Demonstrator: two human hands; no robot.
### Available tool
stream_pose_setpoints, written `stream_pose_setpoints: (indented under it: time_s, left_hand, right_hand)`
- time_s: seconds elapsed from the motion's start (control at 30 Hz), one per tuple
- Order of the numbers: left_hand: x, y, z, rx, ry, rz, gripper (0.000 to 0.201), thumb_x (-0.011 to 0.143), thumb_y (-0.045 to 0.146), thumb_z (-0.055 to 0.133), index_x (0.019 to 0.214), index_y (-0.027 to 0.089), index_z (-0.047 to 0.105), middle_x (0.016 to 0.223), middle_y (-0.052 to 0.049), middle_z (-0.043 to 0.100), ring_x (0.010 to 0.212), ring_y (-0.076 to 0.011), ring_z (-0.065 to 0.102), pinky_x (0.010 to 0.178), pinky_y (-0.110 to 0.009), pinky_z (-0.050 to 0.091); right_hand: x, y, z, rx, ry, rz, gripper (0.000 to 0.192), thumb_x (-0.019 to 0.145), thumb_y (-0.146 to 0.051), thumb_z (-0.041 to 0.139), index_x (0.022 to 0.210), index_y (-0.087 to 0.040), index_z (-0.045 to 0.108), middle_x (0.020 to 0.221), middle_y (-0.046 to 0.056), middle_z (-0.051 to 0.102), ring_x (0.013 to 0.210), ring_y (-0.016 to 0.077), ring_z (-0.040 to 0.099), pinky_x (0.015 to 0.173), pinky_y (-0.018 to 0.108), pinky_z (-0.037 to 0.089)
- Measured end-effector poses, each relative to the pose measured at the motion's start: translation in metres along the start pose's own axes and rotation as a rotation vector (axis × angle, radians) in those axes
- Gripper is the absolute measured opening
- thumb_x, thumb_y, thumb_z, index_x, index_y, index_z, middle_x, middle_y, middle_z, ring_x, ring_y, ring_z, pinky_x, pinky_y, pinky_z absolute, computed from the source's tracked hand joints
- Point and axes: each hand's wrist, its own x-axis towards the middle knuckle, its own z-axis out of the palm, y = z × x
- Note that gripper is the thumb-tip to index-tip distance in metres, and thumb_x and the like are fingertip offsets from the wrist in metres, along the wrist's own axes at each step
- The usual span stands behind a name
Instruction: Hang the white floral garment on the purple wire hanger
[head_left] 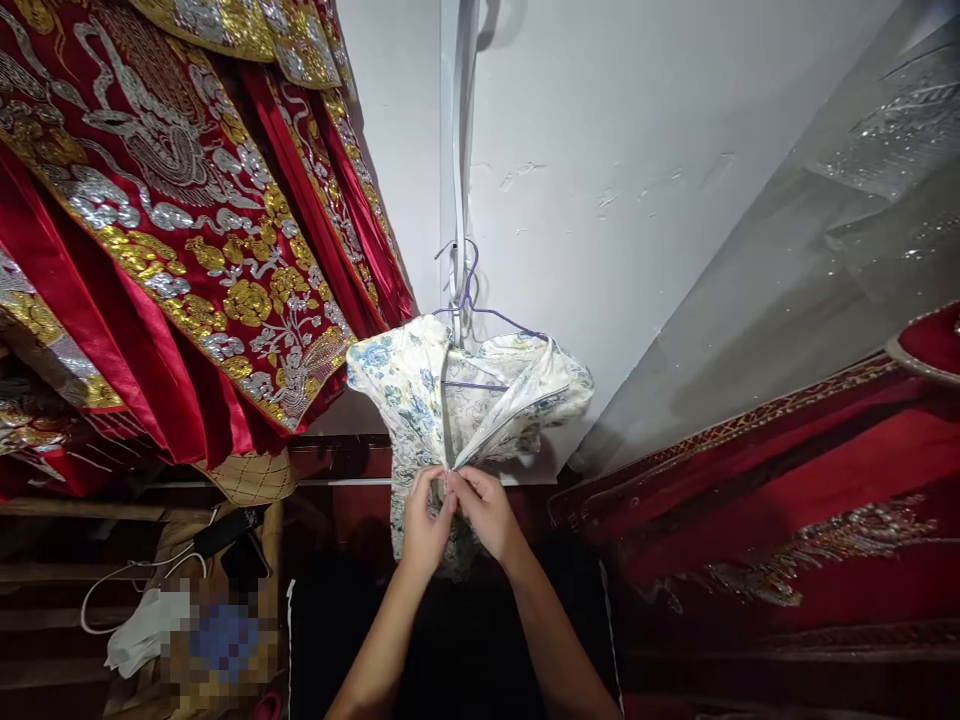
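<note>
A white floral shirt [420, 395] with blue and yellow-green print hangs on a purple wire hanger [502, 318] against the wall. Its front is parted in a V from the neck down to my fingers. My left hand [426, 520] is closed, thumb and finger pinching one front edge at the bottom of the V. Right beside it, my right hand [487, 508] pinches the other front edge, and the fingertips of both hands nearly meet. Whether a button or a zip lies between them is hidden by the fingers. Below the hands, the lower part of the shirt is in shadow.
Red costumes embroidered in gold and silver [247, 290] hang at the left. A red beaded garment [750, 500] hangs at the right, with sheer sequined fabric [892, 140] above. A white cable [90, 600] and a dark phone-like object [247, 556] lie on a wooden seat.
</note>
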Motion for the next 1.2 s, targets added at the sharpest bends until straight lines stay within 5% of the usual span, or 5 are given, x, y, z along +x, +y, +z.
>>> stream_pose_setpoints:
  time_s: [0.2,0.53,0.8,0.93,1.2]
  left_hand:
    - [0.017,0.005,0.008,-0.065,-0.200,-0.039,0.020,0.094,0.038,0.048,0.084,0.022,0.055,0.076,-0.001,0.055,0.073,-0.0186,0.052,0.070,-0.028,0.041]
    - [0.032,-0.004,-0.006,0.006,-0.304,-0.017,0.031,0.097,0.044,0.044,0.078,0.021,0.050,0.072,-0.001,0.049,0.066,-0.0160,0.045,0.065,-0.027,0.038]
    - [0.107,0.086,-0.040,-0.148,-0.112,0.207,0.042,0.099,0.039,0.044,0.138,0.023,0.044,0.096,-0.005,0.064,0.086,-0.0180,0.062,0.085,-0.032,0.047]
    - [0.149,0.137,-0.047,0.088,-0.162,0.374,0.029,0.099,0.036,0.045,0.116,0.020,0.062,0.100,-0.007,0.068,0.093,-0.0199,0.063,0.087,-0.033,0.047]
    - [0.169,0.132,-0.067,0.199,0.048,0.405,0.029,0.099,0.040,0.044,0.106,0.017,0.060,0.105,-0.005,0.066,0.097,-0.0173,0.059,0.088,-0.033,0.046]
  right_hand:
    - [0.022,-0.032,-0.016,0.104,0.032,0.126,0.035,0.082,-0.050,0.061,0.066,-0.018,0.062,0.047,-0.001,0.055,0.039,0.0101,0.037,0.041,0.025,0.025]
    - [0.108,-0.171,-0.012,0.169,0.129,-0.236,0.028,0.080,-0.041,0.068,0.069,-0.016,0.063,0.049,-0.001,0.057,0.038,0.0058,0.041,0.037,0.019,0.027]
    - [0.080,-0.152,-0.006,0.065,0.135,-0.245,0.028,0.083,-0.041,0.061,0.067,-0.017,0.062,0.045,-0.002,0.054,0.040,0.0078,0.041,0.041,0.021,0.030]
    - [0.078,-0.147,-0.010,0.018,0.114,-0.306,0.028,0.086,-0.042,0.058,0.072,-0.018,0.063,0.047,-0.002,0.054,0.043,0.0095,0.042,0.045,0.023,0.032]
    - [0.096,-0.067,-0.020,-0.219,0.159,-0.255,0.031,0.087,-0.043,0.055,0.065,-0.020,0.059,0.050,-0.003,0.050,0.047,0.0124,0.042,0.050,0.026,0.031]
